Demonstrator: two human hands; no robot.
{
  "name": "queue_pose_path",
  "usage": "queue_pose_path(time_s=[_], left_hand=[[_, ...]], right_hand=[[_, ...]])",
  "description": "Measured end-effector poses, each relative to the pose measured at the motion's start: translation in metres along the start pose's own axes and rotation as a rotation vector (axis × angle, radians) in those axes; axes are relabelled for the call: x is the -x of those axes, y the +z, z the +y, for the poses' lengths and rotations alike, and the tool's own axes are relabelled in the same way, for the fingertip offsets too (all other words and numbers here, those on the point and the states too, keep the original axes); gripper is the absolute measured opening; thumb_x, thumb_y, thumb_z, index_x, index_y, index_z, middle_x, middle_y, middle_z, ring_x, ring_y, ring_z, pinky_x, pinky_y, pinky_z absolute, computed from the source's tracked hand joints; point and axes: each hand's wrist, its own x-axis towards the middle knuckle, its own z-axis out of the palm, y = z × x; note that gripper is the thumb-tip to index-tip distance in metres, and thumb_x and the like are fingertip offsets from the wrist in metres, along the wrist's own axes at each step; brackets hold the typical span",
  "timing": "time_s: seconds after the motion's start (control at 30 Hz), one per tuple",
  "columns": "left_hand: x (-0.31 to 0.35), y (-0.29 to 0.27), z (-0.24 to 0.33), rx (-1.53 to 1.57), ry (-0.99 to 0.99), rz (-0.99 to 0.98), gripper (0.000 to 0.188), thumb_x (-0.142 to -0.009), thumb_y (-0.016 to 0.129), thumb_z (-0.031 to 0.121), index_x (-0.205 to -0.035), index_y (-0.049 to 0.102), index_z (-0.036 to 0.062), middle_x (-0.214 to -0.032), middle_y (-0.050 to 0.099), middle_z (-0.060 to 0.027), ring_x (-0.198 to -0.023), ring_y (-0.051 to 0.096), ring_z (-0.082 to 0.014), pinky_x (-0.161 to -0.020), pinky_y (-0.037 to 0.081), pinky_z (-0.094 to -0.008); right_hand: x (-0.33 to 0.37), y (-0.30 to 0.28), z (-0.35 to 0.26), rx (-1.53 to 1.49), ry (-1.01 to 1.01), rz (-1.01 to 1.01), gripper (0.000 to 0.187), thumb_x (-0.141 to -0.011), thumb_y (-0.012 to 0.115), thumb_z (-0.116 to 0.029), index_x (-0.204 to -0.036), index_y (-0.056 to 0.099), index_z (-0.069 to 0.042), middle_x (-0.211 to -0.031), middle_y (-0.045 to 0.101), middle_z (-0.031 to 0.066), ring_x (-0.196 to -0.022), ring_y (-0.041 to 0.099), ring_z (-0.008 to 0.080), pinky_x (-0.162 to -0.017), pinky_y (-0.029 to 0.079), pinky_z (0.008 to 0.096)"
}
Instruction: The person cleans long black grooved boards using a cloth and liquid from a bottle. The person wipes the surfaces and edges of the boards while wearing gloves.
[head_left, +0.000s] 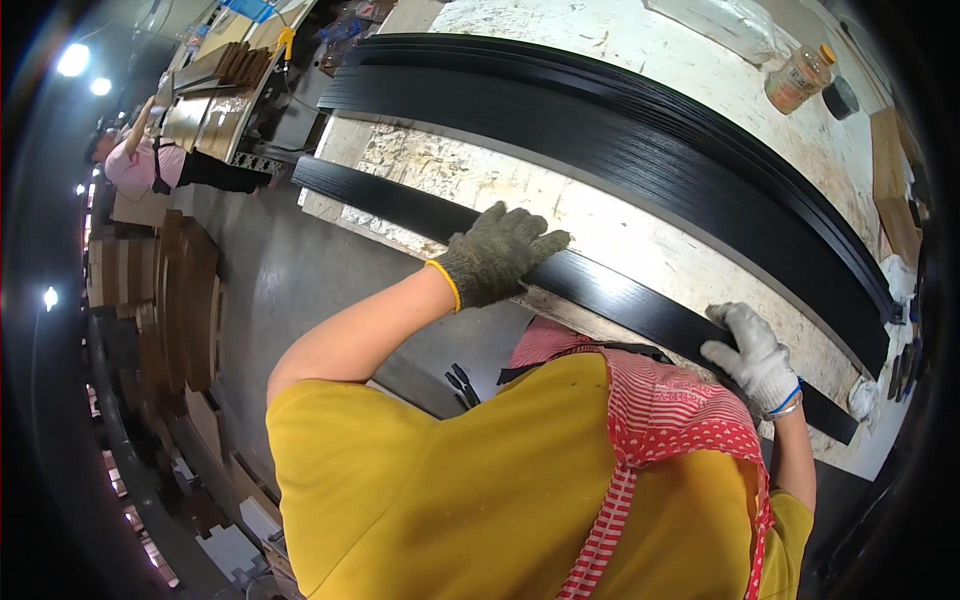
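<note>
A long, narrow black board point(625, 300) with a faint grain lies along the near edge of a worn white worktable point(590, 205). My left hand point(498, 255), in a dark green knitted glove with a yellow cuff, rests across it left of its middle, fingers stretched out and apart. Toward the right end, my right hand point(752, 357) lies on the same board in a white glove, its thumb apart from the fingers. The undersides of both hands are hidden. Beyond the strip stand wider black boards point(600, 135), several of them stacked close together.
At the far right are a bottle with an orange cap point(800, 78) and a dark round container point(841, 98). A wooden block point(893, 185) sits by the right edge. Another person point(150, 165) stands at a bench on the left. Brown panels point(185, 300) are stacked below there.
</note>
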Motion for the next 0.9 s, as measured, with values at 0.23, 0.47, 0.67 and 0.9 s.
queue_pose_path(time_s=[0.23, 0.47, 0.67, 0.9], left_hand=[[-0.007, 0.001, -0.004, -0.002, -0.016, -0.175, 0.070, -0.076, 0.077, 0.027, -0.137, 0.046, 0.0110, -0.115, 0.058, -0.0148, -0.109, 0.058, -0.0327, -0.096, 0.047, -0.0445], [0.005, 0.010, -0.001, -0.048, 0.020, -0.064, 0.070, -0.069, 0.081, 0.027, -0.130, 0.050, 0.0114, -0.111, 0.059, -0.0119, -0.106, 0.059, -0.0294, -0.089, 0.047, -0.0432], [0.006, 0.024, 0.003, -0.144, 0.038, 0.178, 0.054, -0.073, 0.073, 0.022, -0.123, 0.056, 0.0126, -0.107, 0.059, -0.0067, -0.105, 0.058, -0.0261, -0.087, 0.046, -0.0423], [-0.001, 0.030, 0.000, -0.210, 0.026, 0.510, 0.040, -0.077, 0.064, 0.017, -0.116, 0.061, 0.0135, -0.100, 0.059, -0.0056, -0.092, 0.060, -0.0248, -0.078, 0.047, -0.0387]], right_hand=[[-0.008, 0.014, -0.018, 0.035, 0.014, -0.056, 0.058, -0.073, 0.081, -0.030, -0.118, 0.060, 0.000, -0.112, 0.061, 0.0205, -0.105, 0.060, 0.0377, -0.093, 0.049, 0.0436], [-0.007, 0.009, -0.032, 0.157, 0.011, -0.043, 0.061, -0.071, 0.083, -0.032, -0.119, 0.060, -0.001, -0.112, 0.060, 0.0203, -0.105, 0.059, 0.0383, -0.093, 0.049, 0.0438], [-0.039, -0.010, -0.041, 0.072, 0.165, -0.352, 0.075, -0.066, 0.086, -0.036, -0.123, 0.058, 0.005, -0.118, 0.062, 0.0264, -0.112, 0.062, 0.0361, -0.098, 0.048, 0.0392], [-0.037, -0.003, -0.045, 0.226, 0.089, -0.218, 0.070, -0.066, 0.085, -0.037, -0.117, 0.058, 0.004, -0.106, 0.060, 0.0234, -0.102, 0.060, 0.0375, -0.092, 0.049, 0.0432]])
